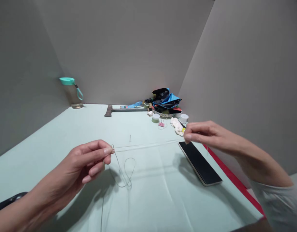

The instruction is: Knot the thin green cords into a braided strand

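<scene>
Thin pale thread (148, 145) is stretched, in what looks like two strands, across the middle between my hands. My left hand (90, 159) pinches one end between thumb and forefinger, its other fingers curled loosely. From that pinch a darker thin cord (125, 186) hangs in loops, with a length running down towards the front edge. At the right, my right hand (206, 133) is bent down with thumb and fingertips together on the other end of the strands, above the far end of a black-screened phone (199, 162). A small thin pin-like piece (130, 138) is beyond the strands.
At the back left stands a bottle with a turquoise lid (72, 91). An axe-shaped tool (110, 111) lies along the back. Behind my right hand are a blue and black bag (166, 100), small round tubs (184, 118), a pink binder clip (161, 123) and white crumpled material (177, 126). Grey walls enclose the table.
</scene>
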The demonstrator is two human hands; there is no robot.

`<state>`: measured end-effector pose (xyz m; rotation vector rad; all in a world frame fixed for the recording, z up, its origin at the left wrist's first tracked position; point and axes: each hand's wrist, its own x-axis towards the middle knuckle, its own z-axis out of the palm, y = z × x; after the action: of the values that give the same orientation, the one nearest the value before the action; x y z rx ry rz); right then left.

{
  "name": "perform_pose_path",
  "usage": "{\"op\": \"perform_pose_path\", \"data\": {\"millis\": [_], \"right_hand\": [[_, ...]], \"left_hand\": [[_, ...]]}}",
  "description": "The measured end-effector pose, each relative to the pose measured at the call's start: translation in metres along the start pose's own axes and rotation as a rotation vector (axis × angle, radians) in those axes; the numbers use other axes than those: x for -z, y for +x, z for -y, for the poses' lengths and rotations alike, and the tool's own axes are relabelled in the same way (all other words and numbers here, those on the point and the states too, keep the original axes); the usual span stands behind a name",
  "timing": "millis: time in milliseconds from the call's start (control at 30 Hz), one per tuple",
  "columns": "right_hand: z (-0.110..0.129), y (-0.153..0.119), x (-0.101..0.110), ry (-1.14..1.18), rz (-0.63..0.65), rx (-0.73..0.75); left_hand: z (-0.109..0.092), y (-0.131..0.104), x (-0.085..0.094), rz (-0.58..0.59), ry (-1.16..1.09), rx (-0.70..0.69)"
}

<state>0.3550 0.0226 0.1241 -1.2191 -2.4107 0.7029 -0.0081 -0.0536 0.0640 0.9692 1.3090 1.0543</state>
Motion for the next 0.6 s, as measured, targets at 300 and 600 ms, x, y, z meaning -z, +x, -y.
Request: {"op": "perform_pose_path", "data": {"millis": [300,600], "right_hand": [[0.033,0.015,-0.111,0.249,-0.041,0.088],[0.071,0.033,-0.158,0.613,0.085,0.021]], "left_hand": [[0.011,-0.006,-0.014,0.117,0.023,0.090],[0.025,-0.003,-0.011,0.193,0.032,0.090]]}}
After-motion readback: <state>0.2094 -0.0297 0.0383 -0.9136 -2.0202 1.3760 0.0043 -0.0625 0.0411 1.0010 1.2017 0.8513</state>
